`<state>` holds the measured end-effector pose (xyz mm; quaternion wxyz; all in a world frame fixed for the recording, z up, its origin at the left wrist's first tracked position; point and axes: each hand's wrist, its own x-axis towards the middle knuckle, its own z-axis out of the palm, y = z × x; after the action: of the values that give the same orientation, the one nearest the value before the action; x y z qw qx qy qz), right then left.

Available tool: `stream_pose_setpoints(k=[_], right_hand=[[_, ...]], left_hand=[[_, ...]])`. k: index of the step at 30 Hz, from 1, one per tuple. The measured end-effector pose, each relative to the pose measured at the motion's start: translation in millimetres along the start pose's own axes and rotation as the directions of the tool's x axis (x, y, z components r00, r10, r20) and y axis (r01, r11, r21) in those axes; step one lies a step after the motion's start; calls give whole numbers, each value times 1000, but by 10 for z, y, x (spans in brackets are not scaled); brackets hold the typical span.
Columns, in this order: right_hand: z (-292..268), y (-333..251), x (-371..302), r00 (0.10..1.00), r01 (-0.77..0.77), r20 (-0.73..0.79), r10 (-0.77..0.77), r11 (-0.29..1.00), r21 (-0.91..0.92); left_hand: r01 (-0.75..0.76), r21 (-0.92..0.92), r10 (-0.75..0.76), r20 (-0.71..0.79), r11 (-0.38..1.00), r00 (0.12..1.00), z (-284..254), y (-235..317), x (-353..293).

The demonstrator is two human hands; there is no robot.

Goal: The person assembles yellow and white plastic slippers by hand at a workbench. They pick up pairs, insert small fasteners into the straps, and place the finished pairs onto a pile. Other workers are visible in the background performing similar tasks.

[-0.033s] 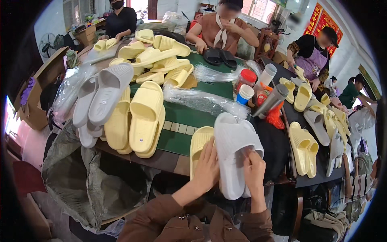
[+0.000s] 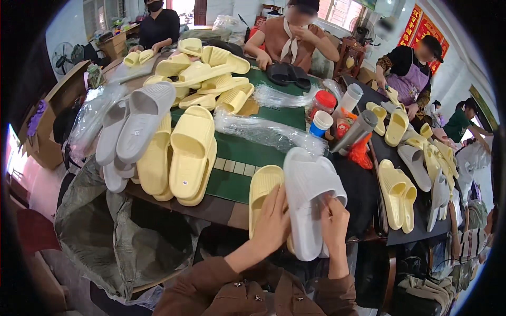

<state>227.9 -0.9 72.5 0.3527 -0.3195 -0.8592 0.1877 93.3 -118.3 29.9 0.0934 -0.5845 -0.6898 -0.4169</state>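
In front of me stands a pair of light grey slide slippers (image 2: 305,221), one overlapping the other, toes pointing away. My right hand (image 2: 335,221) has its fingers curled at the open side of the strap, gripping the right-hand grey slipper. My left hand (image 2: 271,218) lies with fingers stretched out over a pale yellow slipper (image 2: 265,184), its fingertips close against the left edge of the grey pair. The left thumb is hidden behind the grey slipper. Further left, a yellow pair (image 2: 192,158) and another grey pair (image 2: 145,124) lean on the table edge.
Yellow slippers (image 2: 211,73) are heaped at the back left of the green-topped table (image 2: 232,187). Clear plastic bags (image 2: 269,129) lie across it. A red-lidded jar (image 2: 322,101), a cup (image 2: 320,124) and bottles stand right. A big sack (image 2: 95,231) gapes below left. Several co-workers sit around.
The grey slippers have shifted slightly to the right, and both my hands have moved a little with them. Elsewhere the slippers on the table look the same.
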Motion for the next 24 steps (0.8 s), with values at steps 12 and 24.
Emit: stream_pose_setpoints(k=[12, 24], right_hand=[[-72, 276, -177, 974, -209, -27, 223, 944, 255], [-66, 313, -280, 905, -385, 28, 424, 789, 480]], left_hand=[[52, 161, -83, 194, 986, 977, 357, -36, -98], [105, 98, -95, -101, 990, 990, -343, -120, 166]])
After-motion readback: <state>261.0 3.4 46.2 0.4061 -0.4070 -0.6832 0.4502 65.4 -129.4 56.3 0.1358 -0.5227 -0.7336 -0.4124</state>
